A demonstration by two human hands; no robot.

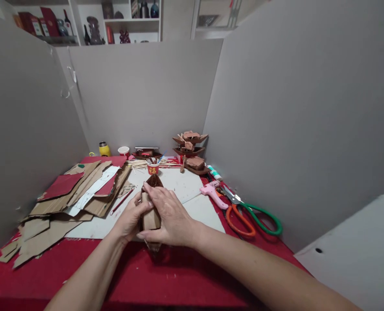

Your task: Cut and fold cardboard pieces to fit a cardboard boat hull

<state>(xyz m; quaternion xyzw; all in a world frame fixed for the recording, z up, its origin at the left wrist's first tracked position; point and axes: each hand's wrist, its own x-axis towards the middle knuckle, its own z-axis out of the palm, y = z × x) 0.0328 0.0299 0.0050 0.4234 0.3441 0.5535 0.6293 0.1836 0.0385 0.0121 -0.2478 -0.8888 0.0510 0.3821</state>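
Observation:
A small brown boat model [151, 219] with a tan cover in its middle is held near the front edge of the white board [185, 181]. My left hand [131, 218] grips its left side, fingers partly hidden behind it. Over the top and right side lies my right hand [170, 216], its fingers on the tan cover and its thumb near the lower end. The pointed far end and the near tip of the boat show beyond my hands. Just behind stands a red paper cup [153, 166] with brown contents and a blue stick.
Cardboard pieces [58, 207] and a pencil [122, 201] lie left. On the right are a pink glue gun [214, 195], orange-handled scissors [240, 221] and green-handled scissors [266, 220]. Brown boat models [190, 149], thin sticks [136, 164] and a yellow bottle [104, 149] stand or lie behind. Grey panels enclose the red table.

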